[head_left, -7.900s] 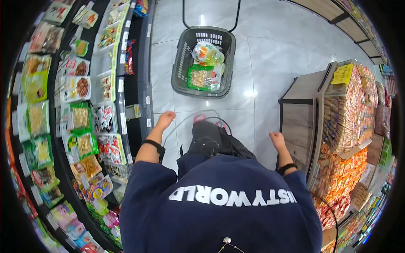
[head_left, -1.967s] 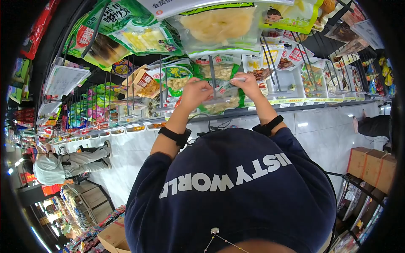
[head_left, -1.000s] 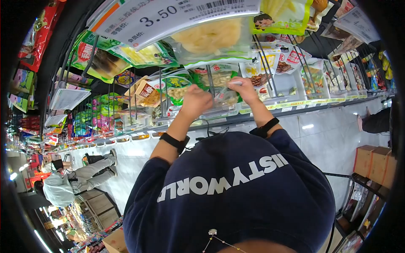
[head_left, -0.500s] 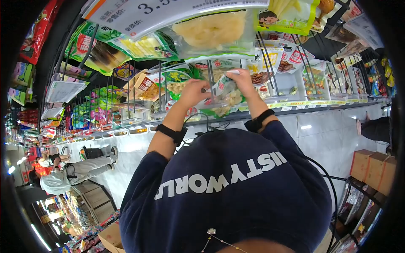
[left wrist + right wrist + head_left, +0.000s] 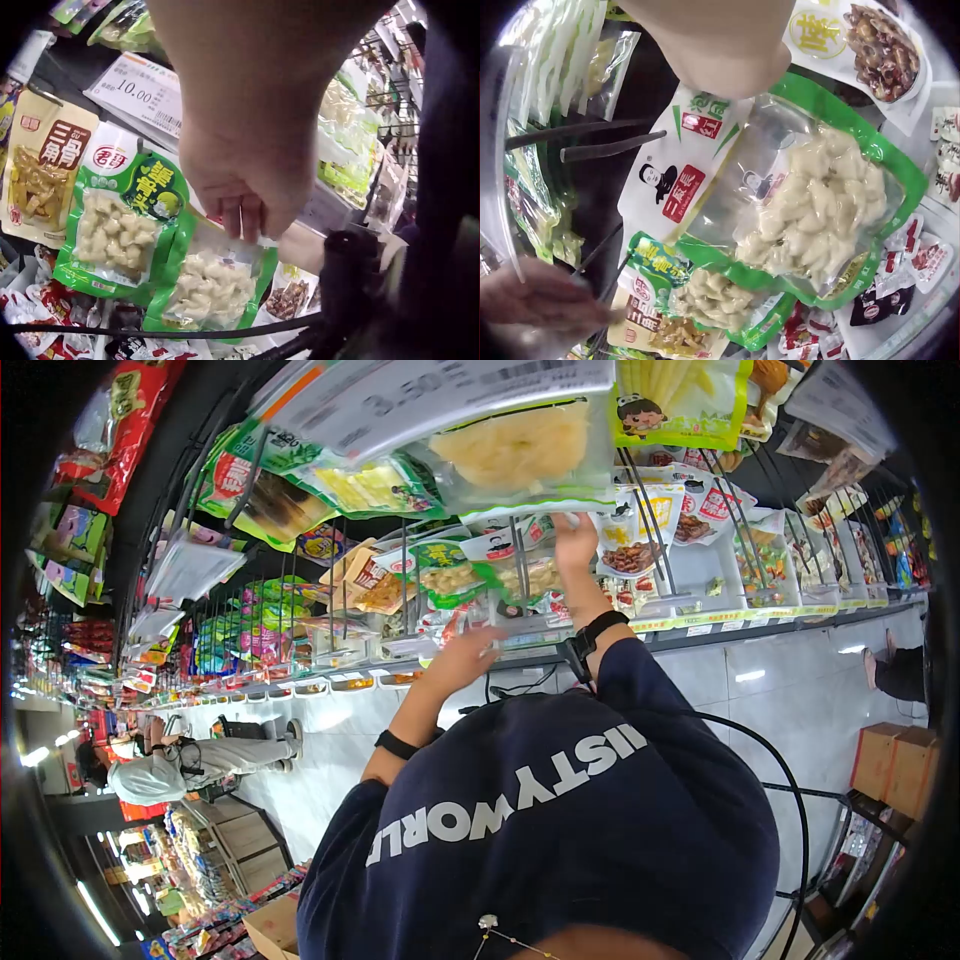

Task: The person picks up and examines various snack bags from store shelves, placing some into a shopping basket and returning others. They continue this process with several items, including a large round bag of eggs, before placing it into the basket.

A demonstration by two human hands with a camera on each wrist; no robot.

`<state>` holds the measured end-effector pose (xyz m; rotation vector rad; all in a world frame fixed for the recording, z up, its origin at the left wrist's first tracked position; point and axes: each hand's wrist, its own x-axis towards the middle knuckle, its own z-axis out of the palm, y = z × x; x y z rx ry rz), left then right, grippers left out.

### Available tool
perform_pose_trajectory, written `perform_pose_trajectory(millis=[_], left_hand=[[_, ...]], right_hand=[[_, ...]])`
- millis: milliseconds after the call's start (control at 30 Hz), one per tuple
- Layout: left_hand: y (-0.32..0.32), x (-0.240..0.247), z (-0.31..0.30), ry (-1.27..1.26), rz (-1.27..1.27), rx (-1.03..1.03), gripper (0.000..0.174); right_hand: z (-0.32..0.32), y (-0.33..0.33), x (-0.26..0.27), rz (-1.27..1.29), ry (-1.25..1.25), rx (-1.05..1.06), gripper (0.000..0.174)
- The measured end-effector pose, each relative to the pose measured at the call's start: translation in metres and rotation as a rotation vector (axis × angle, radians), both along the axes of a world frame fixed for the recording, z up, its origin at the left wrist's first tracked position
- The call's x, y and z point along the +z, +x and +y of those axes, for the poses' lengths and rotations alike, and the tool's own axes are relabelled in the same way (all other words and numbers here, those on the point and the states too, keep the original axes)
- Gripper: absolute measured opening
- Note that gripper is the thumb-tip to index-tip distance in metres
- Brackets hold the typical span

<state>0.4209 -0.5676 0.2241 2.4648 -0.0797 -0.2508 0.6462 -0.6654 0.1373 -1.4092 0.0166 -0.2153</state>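
Note:
In the head view, my left hand (image 5: 462, 663) is blurred, low in front of the shelf and apart from the packets. Its fingers point loosely toward the right in the right wrist view, and the left wrist view shows it (image 5: 247, 169) above a green-edged packet (image 5: 214, 289). Higher up, my right hand (image 5: 576, 550) grips the upper edge of a green-edged packet of pale pieces (image 5: 817, 202) with a white header; its fingertips are mostly hidden. A similar packet (image 5: 445, 575) hangs beside it.
Metal hooks (image 5: 611, 148) stick out around the packets. A large price tag (image 5: 430, 405) and a clear bag (image 5: 515, 450) hang above. Trays (image 5: 705, 580) line the shelf below. A person (image 5: 150, 775) stands at left; cartons (image 5: 890, 765) sit at right.
My left hand has come away from the packet, down toward my body. My right hand has risen slightly, and the packet hangs flatter against the rack than half a second ago.

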Motion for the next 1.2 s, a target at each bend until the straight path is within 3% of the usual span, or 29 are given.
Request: perform_pose_trajectory(millis=[67, 100, 167, 200, 267, 333, 367, 400, 433, 467, 500, 533, 567, 633, 700, 733, 867, 967, 1033, 1100, 1133, 1200], left_hand=[[-0.012, 0.002, -0.001, -0.114, 0.084, -0.037, 0.032], [-0.02, 0.002, -0.003, -0.231, 0.177, -0.069, 0.032], [-0.035, 0.005, -0.001, -0.235, 0.272, -0.055, 0.032], [-0.043, 0.008, 0.0, -0.183, 0.288, -0.106, 0.033], [-0.064, 0.006, 0.004, -0.153, 0.311, -0.22, 0.036], [-0.087, 0.011, 0.004, -0.185, 0.331, -0.251, 0.037], [-0.099, 0.014, 0.004, -0.207, 0.35, -0.253, 0.038], [-0.111, 0.015, 0.006, -0.142, 0.311, -0.286, 0.038], [-0.125, 0.01, 0.01, -0.15, 0.317, -0.263, 0.037], [-0.14, -0.003, 0.016, -0.22, 0.314, -0.258, 0.035], [-0.153, -0.017, 0.021, -0.292, 0.317, -0.259, 0.035], [-0.166, -0.021, 0.02, -0.304, 0.366, -0.252, 0.034], [-0.179, -0.025, 0.017, -0.312, 0.412, -0.245, 0.033], [-0.204, -0.061, 0.018, -0.29, 0.481, -0.268, 0.033], [-0.222, -0.112, 0.022, -0.185, 0.573, -0.34, 0.033], [-0.229, -0.117, 0.01, -0.222, 0.608, -0.371, 0.033], [-0.248, -0.127, -0.042, -0.329, 0.665, -0.487, 0.031], [-0.255, -0.114, -0.098, -0.386, 0.674, -0.505, 0.028], [-0.266, -0.114, -0.135, -0.638, 0.746, -0.251, 0.026], [-0.279, -0.124, -0.174, -0.604, 0.724, -0.238, 0.024], [-0.286, -0.133, -0.194, -0.505, 0.732, -0.278, 0.025], [-0.306, -0.155, -0.244, -0.4, 0.775, -0.288, 0.026]], right_hand=[[-0.008, -0.008, 0.0, -0.116, -0.332, -0.141, 0.045], [-0.014, -0.019, -0.001, -0.126, -0.336, -0.154, 0.045], [-0.029, -0.049, -0.008, -0.243, -0.473, -0.221, 0.056], [-0.037, -0.06, -0.03, -0.335, -0.59, -0.295, 0.052], [-0.075, -0.106, -0.039, 0.198, -0.472, 0.248, 0.041], [-0.123, -0.134, -0.14, 0.296, -0.501, 0.581, 0.034], [-0.155, -0.162, -0.144, 0.32, -0.492, 0.741, 0.024], [-0.186, -0.194, -0.164, 0.296, -0.739, 0.664, 0.024], [-0.221, -0.23, -0.154, 0.238, -1.059, 0.768, 0.021], [-0.261, -0.266, -0.177, 0.194, -1.187, 0.775, 0.02], [-0.289, -0.31, -0.175, 0.464, -1.191, 0.655, 0.019], [-0.324, -0.36, -0.189, 0.495, -1.28, 0.584, 0.02], [-0.348, -0.412, -0.177, 0.684, -1.128, 0.397, 0.022], [-0.373, -0.513, -0.131, 0.866, -1.063, 0.109, 0.027], [-0.42, -0.615, -0.165, 1.028, -1.159, 0.115, 0.028], [-0.422, -0.662, -0.15, 1.079, -1.003, -0.081, 0.028], [-0.431, -0.789, -0.123, 1.363, -0.75, -0.195, 0.028], [-0.435, -0.835, -0.127, 1.397, -0.726, -0.267, 0.029], [-0.446, -0.846, -0.131, 1.381, -0.745, -0.322, 0.03], [-0.464, -0.838, -0.114, 1.139, -0.749, -0.454, 0.033], [-0.476, -0.834, -0.101, 1.138, -0.741, -0.449, 0.033], [-0.505, -0.832, -0.074, 1.095, -0.521, -0.383, 0.035]])
